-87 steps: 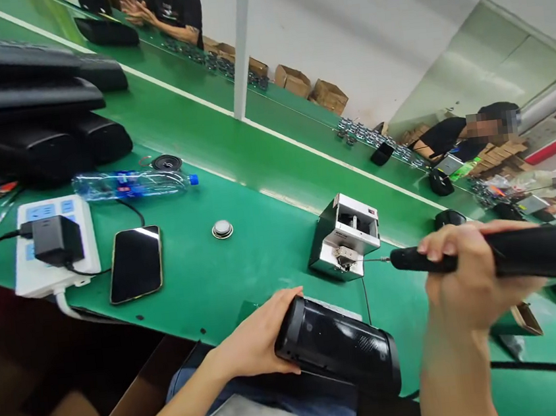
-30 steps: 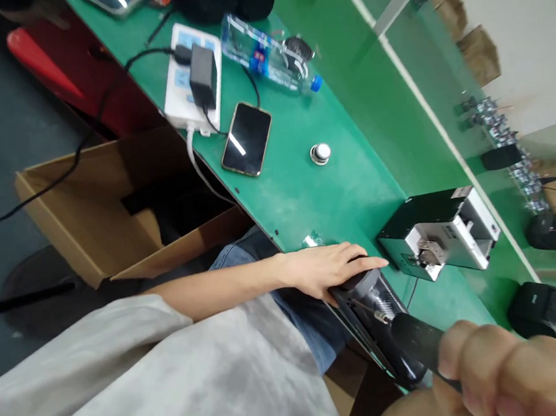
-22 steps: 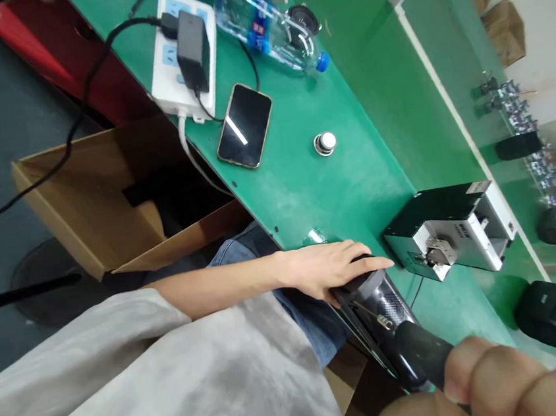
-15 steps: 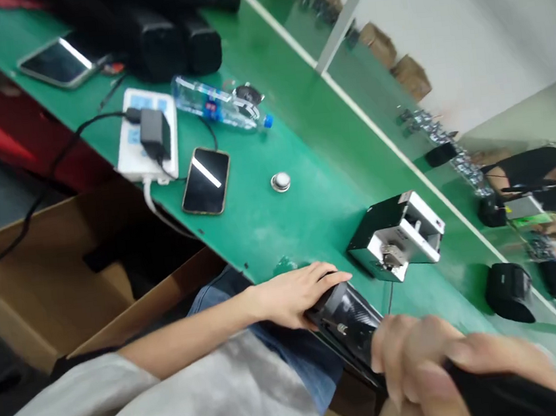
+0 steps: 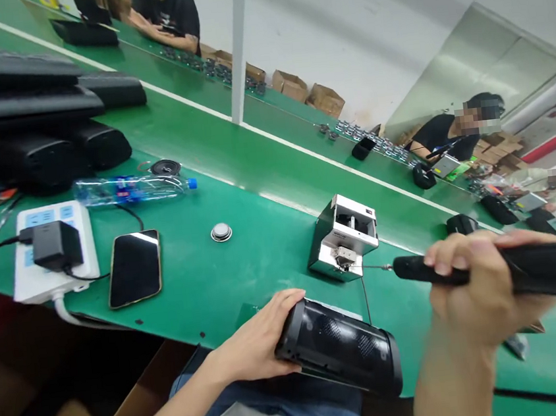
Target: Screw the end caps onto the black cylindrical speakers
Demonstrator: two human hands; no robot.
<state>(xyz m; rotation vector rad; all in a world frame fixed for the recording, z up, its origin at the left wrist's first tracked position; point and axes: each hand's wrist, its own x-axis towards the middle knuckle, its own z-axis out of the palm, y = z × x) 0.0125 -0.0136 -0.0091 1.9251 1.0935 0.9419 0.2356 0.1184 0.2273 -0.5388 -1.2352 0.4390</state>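
My left hand (image 5: 260, 342) grips the left end of a black cylindrical speaker (image 5: 340, 347) lying across my lap at the table's near edge. A black electric screwdriver (image 5: 513, 269) is wrapped in the fingers of my right hand (image 5: 479, 286). Its thin bit points left and touches the front of a small silver screw feeder box (image 5: 343, 237) on the green table (image 5: 264, 262).
On the table lie a phone (image 5: 135, 266), a white power strip with a black adapter (image 5: 51, 251), a water bottle (image 5: 131, 189), a small round metal part (image 5: 221, 231) and stacked black speakers (image 5: 26, 128). Other people sit across the far line. A cardboard box stands below at left.
The view has swung back up from my lap to the table. My right hand has lifted the screwdriver off the speaker and brought its bit to the screw feeder. My left hand stays on the speaker.
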